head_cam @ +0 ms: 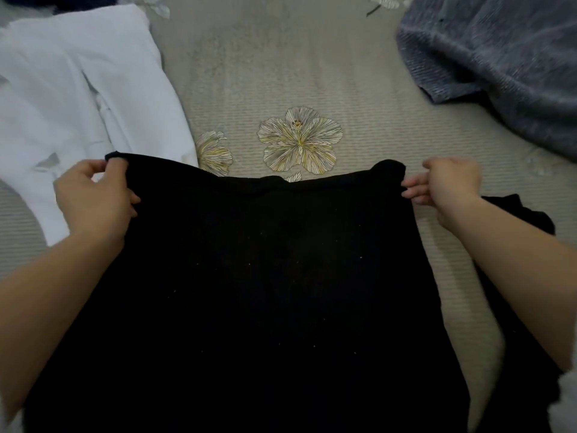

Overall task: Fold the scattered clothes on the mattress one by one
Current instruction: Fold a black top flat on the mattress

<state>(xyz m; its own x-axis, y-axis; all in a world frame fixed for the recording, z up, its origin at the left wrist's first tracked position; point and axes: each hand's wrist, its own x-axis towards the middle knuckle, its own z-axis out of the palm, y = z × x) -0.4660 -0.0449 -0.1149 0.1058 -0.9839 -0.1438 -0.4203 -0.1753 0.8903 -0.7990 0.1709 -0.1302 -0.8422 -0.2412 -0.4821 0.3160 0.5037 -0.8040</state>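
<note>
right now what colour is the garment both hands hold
The garment is plain black, per the head view.

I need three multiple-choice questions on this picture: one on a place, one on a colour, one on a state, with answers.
1. Where does the white garment lie? A) left of the black garment B) right of it C) on top of it
2. What colour is the garment at far right? A) red B) grey-blue C) yellow
3. What do the left hand and right hand do? A) each pinches the black garment's far edge B) both lie flat C) both hang free
Answers: 1 A, it lies by the left hand. 2 B, its cloth looks grey-blue. 3 A, each closes on a corner.
</note>
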